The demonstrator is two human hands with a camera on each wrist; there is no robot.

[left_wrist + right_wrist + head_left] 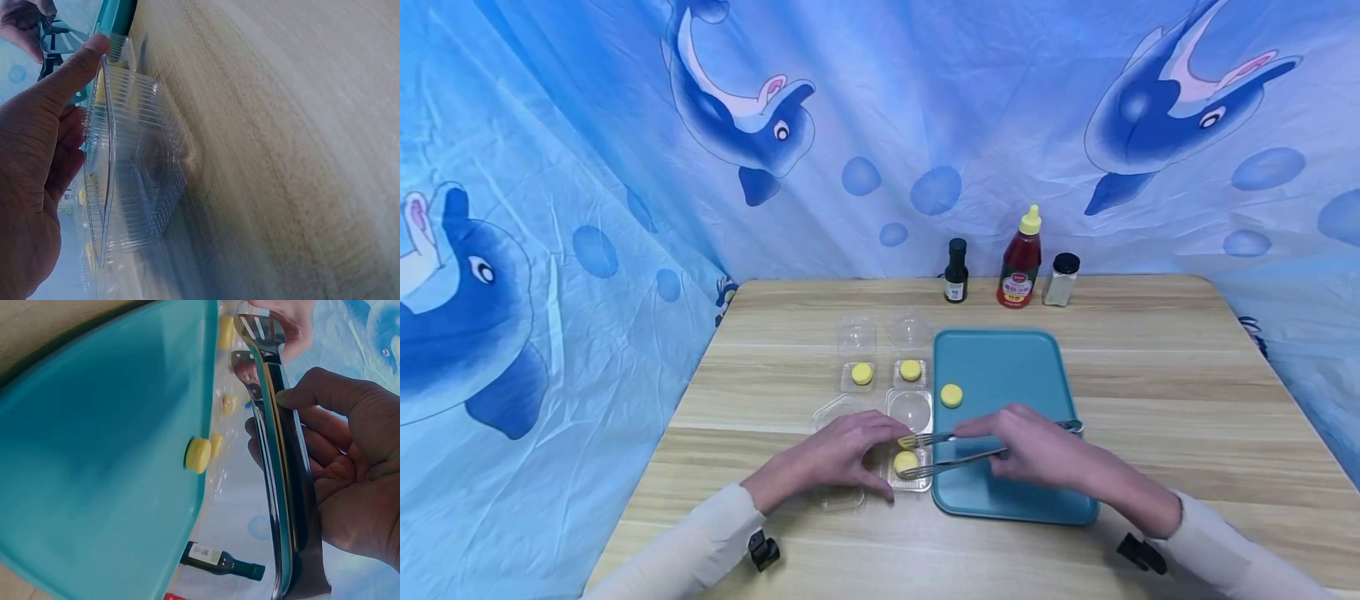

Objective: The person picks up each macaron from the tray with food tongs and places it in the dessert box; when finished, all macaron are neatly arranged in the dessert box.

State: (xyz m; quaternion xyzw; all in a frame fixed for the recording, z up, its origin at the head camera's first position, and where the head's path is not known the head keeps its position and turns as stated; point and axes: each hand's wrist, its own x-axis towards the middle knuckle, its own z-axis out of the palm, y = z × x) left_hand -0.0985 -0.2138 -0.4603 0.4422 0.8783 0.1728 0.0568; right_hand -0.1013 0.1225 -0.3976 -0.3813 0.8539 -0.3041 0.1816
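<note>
My right hand (1033, 446) holds metal tongs (962, 461) with slotted tips, over the blue tray (1007, 500). The tongs are spread, one tip on either side of a yellow macaron (906, 462) in a clear plastic box (917, 484). Around that box's left side curves my left hand (853, 450), fingertips at its far edge and thumb at the near edge. In the left wrist view, the thumb (94, 47) rests at the rim of clear plastic (140, 125). Another yellow macaron (951, 395) lies on the tray's left edge.
Behind the left hand, two open clear boxes (847, 387) each carry a yellow macaron (910, 370). More clear packaging (842, 500) lies under and beside the left hand. A dark bottle (956, 271), a red sauce bottle (1019, 262) and a black-capped jar (1062, 280) stand at the back.
</note>
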